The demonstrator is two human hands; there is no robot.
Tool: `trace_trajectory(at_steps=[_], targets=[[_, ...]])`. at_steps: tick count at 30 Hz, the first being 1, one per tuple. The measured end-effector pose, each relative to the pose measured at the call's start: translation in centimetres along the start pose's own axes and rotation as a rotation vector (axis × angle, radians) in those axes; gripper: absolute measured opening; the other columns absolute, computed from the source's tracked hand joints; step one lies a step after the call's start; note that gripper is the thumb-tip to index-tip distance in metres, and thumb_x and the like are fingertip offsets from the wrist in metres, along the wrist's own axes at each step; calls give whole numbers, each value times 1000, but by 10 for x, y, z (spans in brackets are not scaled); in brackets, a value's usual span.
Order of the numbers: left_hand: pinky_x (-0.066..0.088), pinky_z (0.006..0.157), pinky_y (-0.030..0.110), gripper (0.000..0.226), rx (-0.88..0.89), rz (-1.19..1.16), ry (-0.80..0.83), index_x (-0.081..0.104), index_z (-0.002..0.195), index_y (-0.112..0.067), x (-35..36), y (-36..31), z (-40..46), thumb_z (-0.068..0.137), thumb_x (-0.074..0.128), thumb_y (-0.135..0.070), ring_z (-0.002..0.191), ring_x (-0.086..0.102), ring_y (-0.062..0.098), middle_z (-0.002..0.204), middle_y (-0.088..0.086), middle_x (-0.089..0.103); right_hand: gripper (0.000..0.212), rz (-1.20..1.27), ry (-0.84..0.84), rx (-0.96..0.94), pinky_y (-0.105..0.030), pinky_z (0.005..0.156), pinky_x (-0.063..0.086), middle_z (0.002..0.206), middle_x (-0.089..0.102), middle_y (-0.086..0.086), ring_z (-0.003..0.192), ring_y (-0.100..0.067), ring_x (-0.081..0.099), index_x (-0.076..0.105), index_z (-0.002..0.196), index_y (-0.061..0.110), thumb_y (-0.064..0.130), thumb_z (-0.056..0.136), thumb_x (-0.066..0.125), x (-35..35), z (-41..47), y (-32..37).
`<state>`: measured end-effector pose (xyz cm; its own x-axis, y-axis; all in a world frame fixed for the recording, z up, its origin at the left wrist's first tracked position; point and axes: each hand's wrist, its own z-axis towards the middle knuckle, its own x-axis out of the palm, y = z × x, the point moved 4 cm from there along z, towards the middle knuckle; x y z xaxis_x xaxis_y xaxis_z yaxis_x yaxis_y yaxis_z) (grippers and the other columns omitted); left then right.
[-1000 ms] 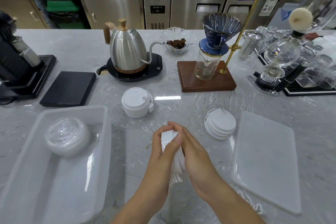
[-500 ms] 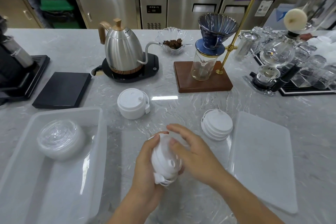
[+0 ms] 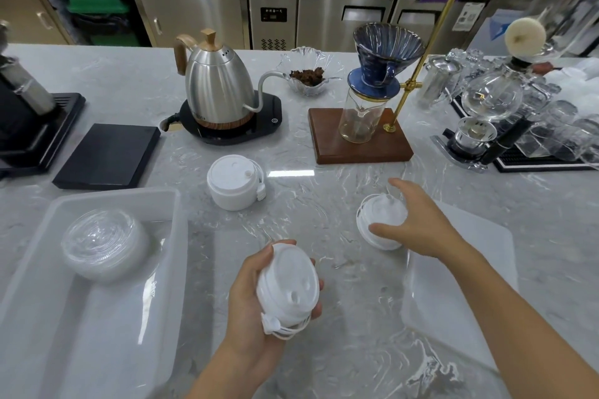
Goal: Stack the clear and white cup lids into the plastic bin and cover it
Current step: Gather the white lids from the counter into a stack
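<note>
the left hand (image 3: 259,298) grips a short stack of white lids (image 3: 287,285), tilted, fingers curled round its far edge and thumb on the near side, held above the counter (image 3: 324,191) at about 6 o'clock. the right hand (image 3: 421,223) reaches over a 2nd white stack (image 3: 381,220) at 3 o'clock from the left hand; its fingers arch round it, thumb at the near edge, index at the far edge, but whether they have closed on it i cannot tell. a 3rd white stack (image 3: 235,181) stands at 12 o'clock, untouched. the bin (image 3: 175,204) lies at 9 o'clock with 1 stack of clear lids (image 3: 103,243) inside. the bin cover (image 3: 453,275) lies flat at 3 o'clock, just beside the right hand.

judgement: this is the gathering of white lids. next, the right hand should close and lift, join its stack to the left one squarely, then carry both to the bin beside the clear lids.
</note>
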<state>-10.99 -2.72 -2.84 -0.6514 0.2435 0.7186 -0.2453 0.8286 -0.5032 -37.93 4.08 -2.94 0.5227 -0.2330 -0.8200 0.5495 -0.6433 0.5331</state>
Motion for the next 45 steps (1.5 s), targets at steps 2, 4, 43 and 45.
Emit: trace_trajectory(at_steps=[2, 4, 43, 45], targets=[[54, 55, 39, 47, 1, 5, 0, 71, 105, -13, -3, -2, -1, 69, 69, -42, 72, 67, 37, 94, 22, 66, 112, -64, 78, 14, -45, 111, 36, 157, 31, 2, 141, -23, 36, 23, 153, 28, 47, 63, 87, 7, 6, 0], [55, 56, 39, 48, 6, 8, 7, 72, 105, -14, -5, -4, 0, 65, 71, -42, 70, 68, 36, 92, 21, 68, 117, -109, 109, 22, -45, 110, 38, 156, 34, 1, 139, -23, 39, 19, 154, 30, 45, 61, 87, 12, 11, -2], [50, 96, 59, 60, -396, -114, 164, 77, 113, -4, 4, 4, 3, 70, 81, -45, 110, 68, 46, 124, 26, 69, 87, 188, 371, -528, 0, 100, 27, 142, 21, 47, 133, 23, 22, 27, 139, 60, 56, 71, 80, 15, -104, 117], [55, 82, 57, 62, -424, -145, 170, 77, 112, -2, 8, 3, -1, 65, 85, -41, 105, 67, 48, 120, 27, 68, 82, 178, 318, -504, -13, 97, 35, 138, 31, 39, 131, 16, 33, 34, 134, 57, 60, 67, 81, 12, -103, 114]])
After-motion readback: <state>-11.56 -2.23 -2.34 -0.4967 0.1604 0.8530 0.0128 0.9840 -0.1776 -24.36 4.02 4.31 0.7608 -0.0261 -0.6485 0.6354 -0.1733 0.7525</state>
